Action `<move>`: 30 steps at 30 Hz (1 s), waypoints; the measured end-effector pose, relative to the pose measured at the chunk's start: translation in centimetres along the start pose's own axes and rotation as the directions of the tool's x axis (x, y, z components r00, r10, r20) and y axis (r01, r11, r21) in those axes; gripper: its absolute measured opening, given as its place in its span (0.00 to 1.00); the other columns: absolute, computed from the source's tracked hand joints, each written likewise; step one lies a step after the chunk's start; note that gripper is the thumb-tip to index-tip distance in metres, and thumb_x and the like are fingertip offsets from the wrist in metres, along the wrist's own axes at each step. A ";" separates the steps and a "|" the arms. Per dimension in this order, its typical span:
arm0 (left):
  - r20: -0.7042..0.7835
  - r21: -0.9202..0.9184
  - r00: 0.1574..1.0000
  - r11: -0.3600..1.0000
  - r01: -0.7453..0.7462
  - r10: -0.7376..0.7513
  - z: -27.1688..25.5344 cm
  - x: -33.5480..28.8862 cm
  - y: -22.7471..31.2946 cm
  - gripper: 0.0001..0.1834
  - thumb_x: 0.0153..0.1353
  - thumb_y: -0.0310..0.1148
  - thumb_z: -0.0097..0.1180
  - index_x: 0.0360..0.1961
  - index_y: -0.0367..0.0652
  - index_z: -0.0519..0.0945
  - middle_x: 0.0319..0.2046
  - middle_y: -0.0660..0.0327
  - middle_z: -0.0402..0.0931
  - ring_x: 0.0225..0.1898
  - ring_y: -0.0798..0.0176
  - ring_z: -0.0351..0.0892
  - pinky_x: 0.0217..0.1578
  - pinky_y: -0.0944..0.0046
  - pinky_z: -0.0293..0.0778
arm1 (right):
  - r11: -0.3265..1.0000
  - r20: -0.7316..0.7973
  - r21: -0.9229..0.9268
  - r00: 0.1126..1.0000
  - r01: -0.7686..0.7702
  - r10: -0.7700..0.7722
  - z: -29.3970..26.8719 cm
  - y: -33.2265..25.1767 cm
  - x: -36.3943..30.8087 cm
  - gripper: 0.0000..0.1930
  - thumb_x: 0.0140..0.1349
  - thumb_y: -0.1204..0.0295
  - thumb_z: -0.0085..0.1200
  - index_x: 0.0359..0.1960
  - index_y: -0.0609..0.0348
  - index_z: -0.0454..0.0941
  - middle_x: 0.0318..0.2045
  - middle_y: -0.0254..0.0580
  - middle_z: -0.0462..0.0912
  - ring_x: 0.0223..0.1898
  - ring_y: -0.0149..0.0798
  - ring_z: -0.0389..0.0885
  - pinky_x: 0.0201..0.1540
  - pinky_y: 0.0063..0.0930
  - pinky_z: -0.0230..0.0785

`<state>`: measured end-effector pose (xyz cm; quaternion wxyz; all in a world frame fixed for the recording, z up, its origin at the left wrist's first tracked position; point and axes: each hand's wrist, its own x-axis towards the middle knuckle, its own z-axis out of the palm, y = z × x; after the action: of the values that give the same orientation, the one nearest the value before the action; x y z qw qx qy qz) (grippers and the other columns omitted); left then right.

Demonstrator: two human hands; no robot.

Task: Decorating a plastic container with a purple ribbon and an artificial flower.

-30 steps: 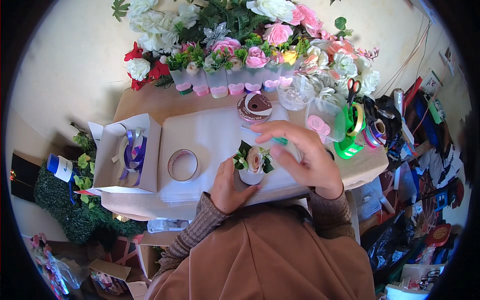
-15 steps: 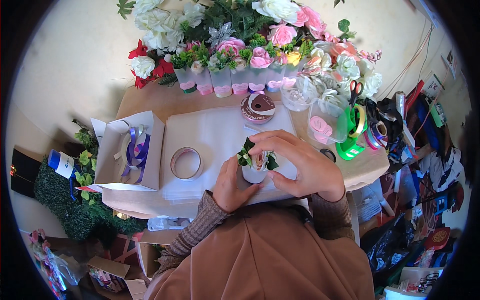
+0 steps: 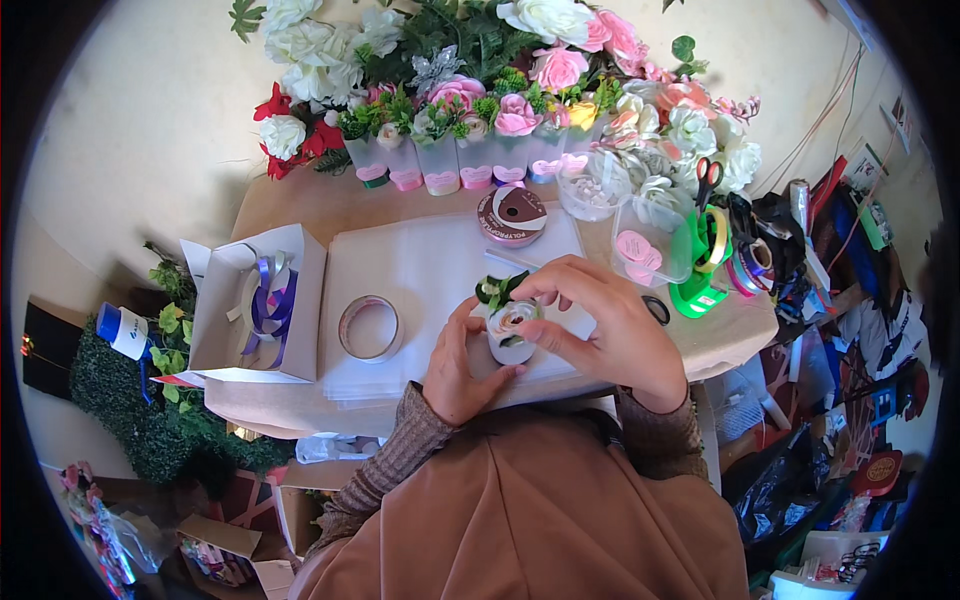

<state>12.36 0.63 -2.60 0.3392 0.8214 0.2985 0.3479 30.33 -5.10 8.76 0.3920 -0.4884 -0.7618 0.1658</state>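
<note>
A small artificial rose (image 3: pixel 513 317) with pale petals and dark green leaves (image 3: pixel 494 291) stands in a whitish translucent paper sleeve (image 3: pixel 513 353) near the table's front. My left hand (image 3: pixel 458 368) wraps round the sleeve from the left, thumb at its near side. From the right, my right hand (image 3: pixel 628 335) closes its fingers about the flower, the forefinger at the leaves and the thumb by the petals. A roll of clear tape (image 3: pixel 345 330) lies flat to the left on a stack of translucent sheets (image 3: pixel 400 260).
Beyond the hands lies a brown ribbon spool (image 3: pixel 490 232). Finished sleeves of flowers (image 3: pixel 438 165) line the back. At left stands a white box (image 3: pixel 312 290) of ribbons. Plastic tubs (image 3: pixel 655 215), orange-handled scissors (image 3: pixel 709 180) and a green tape dispenser (image 3: pixel 700 298) are at right.
My right fingers have shifted about the flower and spread slightly from the thumb. More of the rose's face shows, and the leaves sit differently round it. My left hand stays at the sleeve.
</note>
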 end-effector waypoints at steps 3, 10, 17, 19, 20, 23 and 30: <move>0.023 -0.114 1.000 0.993 0.025 -0.022 -0.3 -0.1 0.1 0.47 0.44 0.29 0.68 0.61 0.36 0.51 0.42 0.46 0.75 0.46 0.48 0.75 0.48 0.57 0.69 | 0.995 -0.068 0.050 0.994 -0.085 0.088 -0.2 0.2 -0.1 0.10 0.57 0.72 0.55 0.40 0.59 0.74 0.36 0.43 0.76 0.38 0.39 0.76 0.36 0.29 0.68; 0.115 -0.134 0.992 0.990 -0.038 0.053 -1.0 0.3 0.1 0.46 0.48 0.21 0.60 0.65 0.36 0.45 0.43 0.44 0.75 0.49 0.47 0.74 0.51 0.60 0.65 | 0.994 -0.279 0.103 0.958 -0.033 0.061 0.6 2.6 0.4 0.14 0.56 0.70 0.58 0.44 0.59 0.75 0.38 0.39 0.78 0.36 0.34 0.76 0.32 0.24 0.66; 0.154 -0.132 0.987 0.991 -0.034 0.054 -1.3 0.4 -0.1 0.47 0.47 0.20 0.60 0.65 0.35 0.45 0.43 0.45 0.75 0.54 0.48 0.70 0.55 0.60 0.61 | 0.974 -0.135 0.190 0.979 -0.124 0.150 1.4 2.7 1.2 0.14 0.53 0.69 0.60 0.40 0.60 0.77 0.30 0.39 0.80 0.31 0.33 0.78 0.30 0.25 0.67; 0.203 -0.127 0.979 0.991 0.043 -0.016 -1.4 0.4 0.0 0.47 0.47 0.20 0.60 0.65 0.34 0.45 0.46 0.44 0.73 0.54 0.48 0.69 0.55 0.59 0.61 | 0.975 -0.112 0.167 0.979 -0.149 0.169 1.5 2.6 1.4 0.12 0.53 0.69 0.59 0.38 0.61 0.78 0.29 0.39 0.80 0.29 0.32 0.77 0.29 0.25 0.67; 0.205 -0.128 0.979 0.991 0.041 -0.014 -1.4 0.4 0.0 0.47 0.47 0.20 0.60 0.65 0.34 0.45 0.46 0.44 0.73 0.54 0.48 0.69 0.55 0.59 0.61 | 0.976 -0.117 0.162 0.979 -0.148 0.168 1.6 2.7 1.5 0.11 0.53 0.70 0.58 0.37 0.61 0.78 0.28 0.40 0.79 0.29 0.33 0.77 0.28 0.25 0.67; 0.189 -0.148 0.982 0.989 0.007 0.022 -1.5 0.6 0.1 0.47 0.46 0.21 0.61 0.64 0.34 0.47 0.50 0.44 0.69 0.55 0.46 0.68 0.56 0.58 0.61 | 0.977 -0.115 0.149 0.978 -0.154 0.172 1.6 2.8 1.5 0.10 0.53 0.70 0.58 0.35 0.62 0.78 0.26 0.40 0.78 0.27 0.34 0.77 0.27 0.25 0.66; 0.084 -0.029 0.991 0.995 -0.097 0.100 -0.3 0.9 -0.4 0.51 0.39 0.32 0.70 0.62 0.33 0.53 0.51 0.46 0.68 0.53 0.47 0.70 0.55 0.55 0.63 | 0.979 -0.099 0.164 0.986 -0.120 0.137 1.4 2.8 1.7 0.08 0.53 0.75 0.56 0.34 0.64 0.77 0.27 0.43 0.78 0.28 0.36 0.77 0.31 0.27 0.69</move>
<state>12.52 1.66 -2.43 0.3444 0.8450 0.2384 0.3324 30.60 -2.14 6.81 0.4590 -0.5126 -0.6905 0.2232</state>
